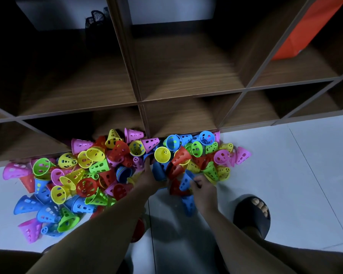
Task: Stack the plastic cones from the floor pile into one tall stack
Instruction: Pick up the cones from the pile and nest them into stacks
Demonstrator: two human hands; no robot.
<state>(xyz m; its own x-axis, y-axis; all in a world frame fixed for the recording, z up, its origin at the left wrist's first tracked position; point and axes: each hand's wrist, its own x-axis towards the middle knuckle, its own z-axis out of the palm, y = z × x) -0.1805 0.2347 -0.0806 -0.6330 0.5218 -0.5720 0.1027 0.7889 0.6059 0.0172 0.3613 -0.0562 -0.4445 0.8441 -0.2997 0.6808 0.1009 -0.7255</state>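
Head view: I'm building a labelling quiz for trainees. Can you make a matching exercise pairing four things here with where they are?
Column 1
1. orange package
2. black mesh basket
3. black slide sandal
4. cone pile

Column 2
A. on the floor tiles, against the foot of the shelf unit
B. upper-right shelf compartment
C. on a foot, lower right of the view
D. upper-left shelf compartment

Pairs: 1-B, 2-D, 3-C, 4-A
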